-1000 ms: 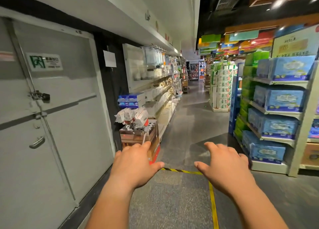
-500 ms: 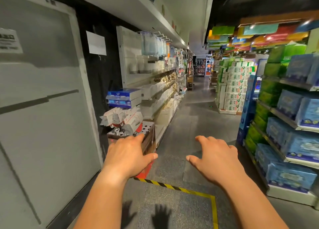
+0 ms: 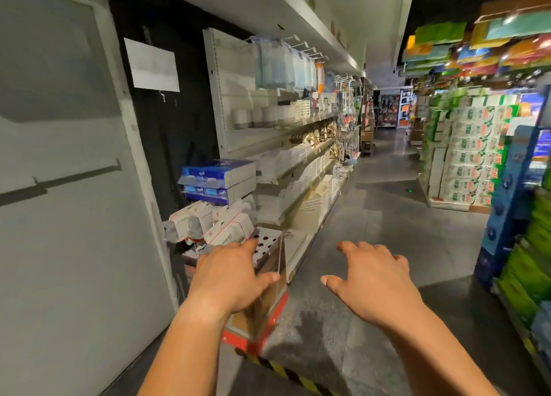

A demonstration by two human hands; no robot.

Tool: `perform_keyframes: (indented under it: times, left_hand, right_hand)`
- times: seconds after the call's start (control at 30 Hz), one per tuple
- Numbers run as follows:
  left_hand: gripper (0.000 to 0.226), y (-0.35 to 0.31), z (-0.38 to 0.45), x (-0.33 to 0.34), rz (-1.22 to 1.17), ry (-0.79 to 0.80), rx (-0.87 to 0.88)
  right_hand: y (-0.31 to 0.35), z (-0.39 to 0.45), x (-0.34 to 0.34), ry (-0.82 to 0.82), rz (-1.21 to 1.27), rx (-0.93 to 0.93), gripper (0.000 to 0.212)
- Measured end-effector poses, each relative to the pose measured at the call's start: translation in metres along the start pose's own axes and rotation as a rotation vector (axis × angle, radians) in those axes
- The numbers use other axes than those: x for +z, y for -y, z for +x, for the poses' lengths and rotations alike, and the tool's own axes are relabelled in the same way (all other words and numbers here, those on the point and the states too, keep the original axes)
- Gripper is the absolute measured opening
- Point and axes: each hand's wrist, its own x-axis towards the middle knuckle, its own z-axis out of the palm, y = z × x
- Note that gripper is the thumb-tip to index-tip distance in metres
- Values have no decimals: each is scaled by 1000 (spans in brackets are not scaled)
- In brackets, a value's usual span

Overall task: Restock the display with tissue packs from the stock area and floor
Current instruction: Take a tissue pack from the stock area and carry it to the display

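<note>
Two blue-and-white tissue packs (image 3: 217,179) lie stacked at the left, against the end of a white shelf unit. Below them, several white packs with red print (image 3: 214,224) rest on an open cardboard box (image 3: 268,282) on the floor. My left hand (image 3: 231,276) is stretched out in front of that box, fingers apart, holding nothing. My right hand (image 3: 372,282) is held out over the aisle floor, also spread and empty. On the right stands a display (image 3: 530,261) of green and blue packs, partly cut off by the frame edge.
A large grey door (image 3: 59,187) fills the left wall. White shelves (image 3: 298,157) of goods run along the left of the aisle. A pallet stack of green-and-white packs (image 3: 468,157) stands at the right rear. Yellow-black tape (image 3: 286,371) crosses the grey floor near me.
The view has advanced toward the cardboard box and the stacked packs, which are now closer. The door has slid off to the left. Both hands stay outstretched and empty.
</note>
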Motion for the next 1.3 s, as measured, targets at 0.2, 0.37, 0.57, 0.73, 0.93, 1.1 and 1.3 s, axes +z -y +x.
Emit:
perform_keyframes:
  times: [0.2,0.37,0.57,0.73,0.93,1.1,1.3]
  left_hand:
    - [86,-31,150,7,-18,-37,-131]
    - [76,-31,256,25,-2,-59,-207]
    - [80,-7,408,64,4,-71,-303]
    - [77,25,534,64,7,-133,-348]
    - [75,65,652,74,-7,-141,-456]
    - [64,116,738,93,-7,-237,-590]
    - [70,161,843,112,81,-184,-778]
  right_hand:
    - [-48,183,-12,6,28,-121,65]
    - [-55,298,22,-78,-83,-273,51]
    - [-53,459,55,-37,-62,-348,60]
    - [-36,599,74,9,30,-384,57]
    - [-2,737,111,53,38,-486,59]
    - [43,848,144,134,34,-617,62]
    - [91,978,180,124,98,-806,51]
